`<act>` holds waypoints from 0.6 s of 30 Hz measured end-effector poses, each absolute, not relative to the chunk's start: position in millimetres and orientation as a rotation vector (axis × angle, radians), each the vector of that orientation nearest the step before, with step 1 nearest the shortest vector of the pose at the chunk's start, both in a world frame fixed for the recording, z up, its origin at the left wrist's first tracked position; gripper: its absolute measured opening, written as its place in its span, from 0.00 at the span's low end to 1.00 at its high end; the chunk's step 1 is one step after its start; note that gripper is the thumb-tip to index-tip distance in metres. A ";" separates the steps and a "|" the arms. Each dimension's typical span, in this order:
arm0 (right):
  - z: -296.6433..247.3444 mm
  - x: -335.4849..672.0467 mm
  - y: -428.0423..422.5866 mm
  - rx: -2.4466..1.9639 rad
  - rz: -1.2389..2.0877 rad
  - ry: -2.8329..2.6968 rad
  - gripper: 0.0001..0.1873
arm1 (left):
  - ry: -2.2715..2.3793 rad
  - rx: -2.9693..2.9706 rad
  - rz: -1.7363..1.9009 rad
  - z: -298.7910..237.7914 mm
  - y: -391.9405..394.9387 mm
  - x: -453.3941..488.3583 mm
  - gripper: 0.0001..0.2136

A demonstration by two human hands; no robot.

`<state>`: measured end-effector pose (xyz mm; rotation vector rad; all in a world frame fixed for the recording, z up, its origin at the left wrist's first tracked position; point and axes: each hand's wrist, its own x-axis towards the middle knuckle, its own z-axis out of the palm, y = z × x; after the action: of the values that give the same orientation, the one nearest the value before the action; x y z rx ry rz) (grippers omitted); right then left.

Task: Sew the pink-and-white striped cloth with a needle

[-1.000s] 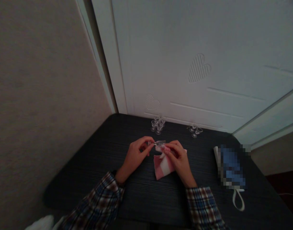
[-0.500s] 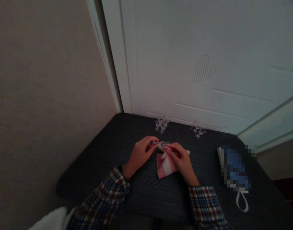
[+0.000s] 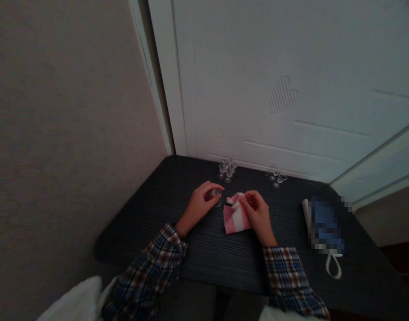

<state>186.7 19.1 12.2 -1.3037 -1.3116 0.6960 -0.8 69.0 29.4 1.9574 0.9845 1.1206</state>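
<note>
"Pinching anything, that left grip [image 3: 199,202]?"

"A small clear glass [image 3: 215,193], near the middle of the frame, caught between thumb and fingers as far as I can make out; the hand hides part of it"

"How does its long axis run?"

"Bowl uppermost, foot peeking out below and to the right of the thumb tip, so I'd judge it near upright, leaning a little at most. Whether the foot touches the table [image 3: 147,223] I cannot tell"

"And the right grip [image 3: 260,218]?"

"Closed on the upper right of a pink and white cloth [image 3: 238,218], whose rest spreads toward the lower middle of the frame. Cloth and glass look apart, with a narrow dark gap between them"

"Which hand is nearer the glasses farther back?"

"The left, for the fuller cluster [image 3: 228,170]: it stands above and slightly right of those fingertips, and that line seems to me the relation that counts. The smaller group [image 3: 277,179] sits farther right, nearer the right grip"

"Anything beyond?"

"A blurred blue item [image 3: 326,225] with a pale loop [image 3: 333,267], right side of the frame, well apart from both hands"
</note>
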 end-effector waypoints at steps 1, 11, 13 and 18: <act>12.6 186.7 18.7 -1.310 0.688 -1.318 0.09 | 0.979 1.967 1.120 29.8 68.7 -0.7 0.09; 16.5 185.3 18.3 -1.323 0.631 -1.346 0.09 | 0.975 1.850 1.243 25.2 73.1 -1.4 0.13; 16.3 186.1 18.2 -1.325 0.627 -1.349 0.09 | 1.028 1.801 1.292 23.5 75.5 -2.0 0.16; 14.3 187.7 18.2 -1.323 0.627 -1.349 0.10 | 1.141 1.731 1.365 18.3 79.7 -3.9 0.18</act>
<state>187.7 18.2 14.3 -1.3230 -1.3490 0.6272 -3.9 79.7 18.3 1.7310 1.1413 1.3649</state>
